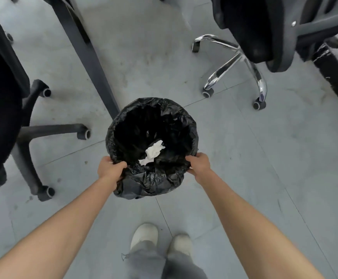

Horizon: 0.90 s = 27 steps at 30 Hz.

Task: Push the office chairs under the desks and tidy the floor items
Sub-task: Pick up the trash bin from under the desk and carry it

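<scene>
Both hands, left hand point(110, 168) and right hand point(199, 164), fingers curled tight on the near rim of the round black-bagged waste bin point(152, 146), likely to shift it; bin beside dark desk leg point(91, 57), 2 chairs flanking.

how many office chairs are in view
2: a black-based chair at the left edge, and a chrome-based chair at upper right. Wheels at the top edge hint at more, mostly hidden.
</scene>
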Motion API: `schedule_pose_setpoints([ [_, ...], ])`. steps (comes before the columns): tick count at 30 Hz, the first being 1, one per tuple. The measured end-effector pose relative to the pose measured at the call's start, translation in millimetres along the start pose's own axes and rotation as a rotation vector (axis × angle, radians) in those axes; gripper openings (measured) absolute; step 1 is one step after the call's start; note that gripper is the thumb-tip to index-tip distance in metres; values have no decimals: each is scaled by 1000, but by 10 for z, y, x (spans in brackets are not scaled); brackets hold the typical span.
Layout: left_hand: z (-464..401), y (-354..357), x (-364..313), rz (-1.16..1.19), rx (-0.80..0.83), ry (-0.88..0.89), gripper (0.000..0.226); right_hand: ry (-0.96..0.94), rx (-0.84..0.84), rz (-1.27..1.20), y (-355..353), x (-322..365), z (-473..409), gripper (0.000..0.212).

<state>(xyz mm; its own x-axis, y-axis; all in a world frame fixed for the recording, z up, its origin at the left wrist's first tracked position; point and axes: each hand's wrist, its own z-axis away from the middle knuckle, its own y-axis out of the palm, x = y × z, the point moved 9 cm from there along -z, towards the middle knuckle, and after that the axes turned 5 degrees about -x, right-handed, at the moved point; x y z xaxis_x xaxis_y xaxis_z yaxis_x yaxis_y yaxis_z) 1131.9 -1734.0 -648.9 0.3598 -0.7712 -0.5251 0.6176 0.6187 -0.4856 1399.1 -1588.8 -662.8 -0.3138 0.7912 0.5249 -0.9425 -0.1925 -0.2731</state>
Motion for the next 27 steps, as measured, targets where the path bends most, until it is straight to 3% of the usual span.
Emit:
schedule_pose_setpoints([
  [4, 814, -149, -101, -52, 53, 0, 22, 50, -28, -13, -683, 45, 751, 13],
  [6, 1348, -260, -259, -116, 79, 34, 25, 69, -112, 26, -1103, 62, 1234, 6],
  [10, 2429, -528, -713, -269, 161, 177, 25, 88, -275, 106, -1902, 99, 2290, 16],
  [16, 3709, -737, -1098, -380, 456, 300, 28, 103, -455, -299, -2943, -89, 3669, 40],
  [20, 4527, -722, -1308, -486, 620, 435, 29, 64, -521, -542, -3446, -304, 4525, 10],
  [27, 6121, -20, -1466, -724, 904, 791, 30, 103, -793, -917, -4202, -1124, 5546, 21],
])
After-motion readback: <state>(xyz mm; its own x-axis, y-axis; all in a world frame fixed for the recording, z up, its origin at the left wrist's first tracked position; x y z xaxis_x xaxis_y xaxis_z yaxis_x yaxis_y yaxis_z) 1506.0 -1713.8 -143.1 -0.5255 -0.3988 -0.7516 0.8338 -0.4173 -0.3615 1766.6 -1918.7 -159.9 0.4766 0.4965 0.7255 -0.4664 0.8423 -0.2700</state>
